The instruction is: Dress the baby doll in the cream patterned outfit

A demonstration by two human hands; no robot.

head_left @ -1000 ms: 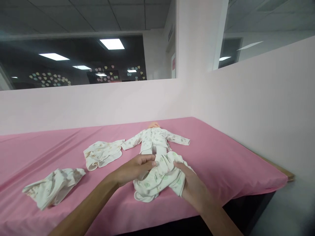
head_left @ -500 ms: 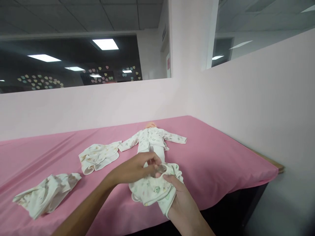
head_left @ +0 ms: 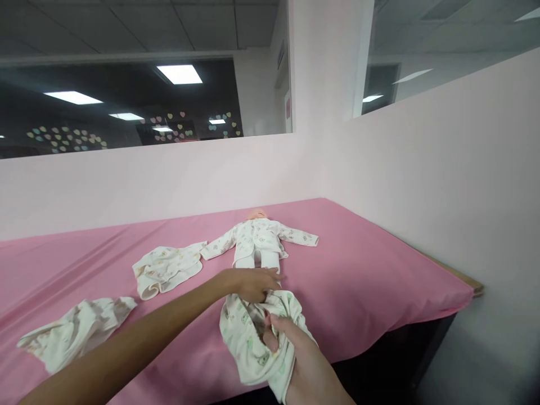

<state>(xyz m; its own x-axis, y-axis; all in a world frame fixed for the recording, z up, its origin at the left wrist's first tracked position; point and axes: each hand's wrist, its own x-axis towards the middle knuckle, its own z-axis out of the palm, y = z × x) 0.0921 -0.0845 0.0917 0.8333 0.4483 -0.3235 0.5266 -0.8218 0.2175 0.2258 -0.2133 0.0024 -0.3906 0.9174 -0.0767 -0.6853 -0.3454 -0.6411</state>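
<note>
A baby doll [head_left: 257, 239] in a white printed top lies on its back on the pink sheet [head_left: 358, 270], head toward the wall. Its legs point at me. My left hand [head_left: 252, 283] reaches to the doll's feet and grips the edge of white printed baby trousers [head_left: 248, 340]. My right hand [head_left: 297, 357] holds the bunched trousers from below, thumb inside the cloth, near the bed's front edge.
A folded white printed garment [head_left: 166, 269] lies left of the doll. Another crumpled one [head_left: 73, 332] lies at the far left. Pale pink partition walls [head_left: 422, 185] close the back and right side. The bed edge drops off at the front right.
The trousers have come off the doll's legs and moved toward me, bunched in my right hand. The doll's bare legs now show. My left hand stays by the doll's feet.
</note>
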